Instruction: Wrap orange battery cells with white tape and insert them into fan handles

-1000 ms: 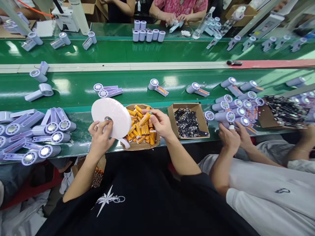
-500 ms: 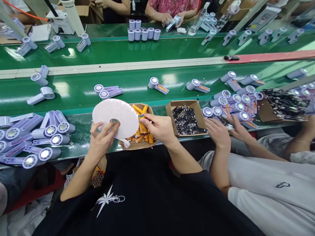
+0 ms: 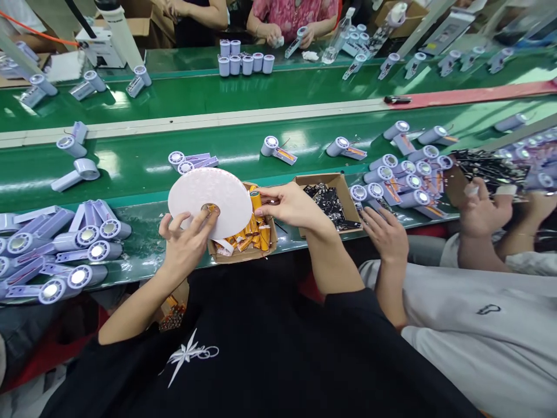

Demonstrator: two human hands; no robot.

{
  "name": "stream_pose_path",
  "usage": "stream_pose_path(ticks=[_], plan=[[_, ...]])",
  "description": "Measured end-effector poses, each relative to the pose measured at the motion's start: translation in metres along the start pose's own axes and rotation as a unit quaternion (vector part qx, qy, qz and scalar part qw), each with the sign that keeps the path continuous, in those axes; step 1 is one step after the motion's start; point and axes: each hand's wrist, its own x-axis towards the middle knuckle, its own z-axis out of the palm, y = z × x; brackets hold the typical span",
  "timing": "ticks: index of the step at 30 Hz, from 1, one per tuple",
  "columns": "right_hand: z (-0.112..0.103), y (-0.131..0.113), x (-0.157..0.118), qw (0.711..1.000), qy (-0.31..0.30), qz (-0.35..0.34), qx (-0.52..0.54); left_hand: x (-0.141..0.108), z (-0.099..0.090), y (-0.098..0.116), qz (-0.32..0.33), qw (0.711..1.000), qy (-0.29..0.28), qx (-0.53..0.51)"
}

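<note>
A large flat white roll of tape or stickers is in my left hand, whose fingers reach into its centre hole. Its loose white end hangs down over the box. My right hand is closed in a pinch at an orange cylindrical battery, which stands upright beside the roll's right edge. Under both lies a cardboard box of orange batteries, partly hidden by the roll. To the right of my right hand, a second cardboard box holds small black parts.
Lilac handheld fan bodies are piled at the left, with another pile at the right. More lie on the green conveyor. A co-worker's hands are close on my right. People sit across the line.
My right hand has turned at the battery, and the battery now stands more upright. The roll has shifted slightly right with my left hand. The co-worker's far hand has moved right.
</note>
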Motion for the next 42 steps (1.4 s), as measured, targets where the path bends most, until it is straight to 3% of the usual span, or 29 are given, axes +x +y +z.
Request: stream_pose_path(ticks=[4,8,10,12,14,16,17,19,21,24,26,30,33,42], plan=[[0.010,0.012,0.008,0.986,0.103,-0.006,0.127,0.001,0.007,0.013,0.016,1.000,0.014,0.007],[0.049,0.035,0.012,0.926,0.243,-0.044,0.286,-0.004,0.019,0.033,0.000,1.000,0.017,0.005],[0.055,0.044,0.012,0.901,0.288,-0.055,0.320,-0.010,0.018,0.043,-0.013,1.000,0.001,-0.006],[0.041,0.048,0.012,0.887,0.326,-0.067,0.319,-0.018,0.012,0.051,0.004,0.999,-0.035,-0.026],[0.010,0.049,0.014,0.857,0.395,-0.103,0.315,-0.020,0.003,0.051,0.036,0.994,-0.093,-0.051],[-0.019,0.046,0.016,0.811,0.469,-0.154,0.315,-0.008,0.000,0.042,0.061,0.981,-0.162,-0.085],[-0.028,0.044,0.017,0.801,0.480,-0.170,0.314,0.004,0.002,0.033,0.073,0.971,-0.199,-0.110],[-0.029,0.042,0.016,0.824,0.443,-0.174,0.308,0.039,0.015,0.006,0.100,0.941,-0.264,-0.187],[-0.013,0.042,0.014,0.867,0.369,-0.146,0.301,0.083,0.038,-0.026,0.085,0.923,-0.279,-0.253],[0.014,0.046,0.009,0.904,0.302,-0.102,0.287,0.140,0.081,-0.071,-0.058,0.967,-0.180,-0.173],[0.022,0.047,0.006,0.915,0.287,-0.089,0.268,0.162,0.108,-0.093,-0.087,0.984,-0.140,-0.072],[0.016,0.047,0.000,0.929,0.273,-0.077,0.238,0.169,0.146,-0.111,0.001,0.981,-0.191,-0.028],[0.009,0.045,0.000,0.937,0.255,-0.071,0.230,0.165,0.162,-0.111,0.020,0.978,-0.204,-0.041],[-0.006,0.025,0.042,0.979,0.127,-0.079,0.138,0.179,0.179,-0.124,0.108,0.955,-0.263,-0.089]])
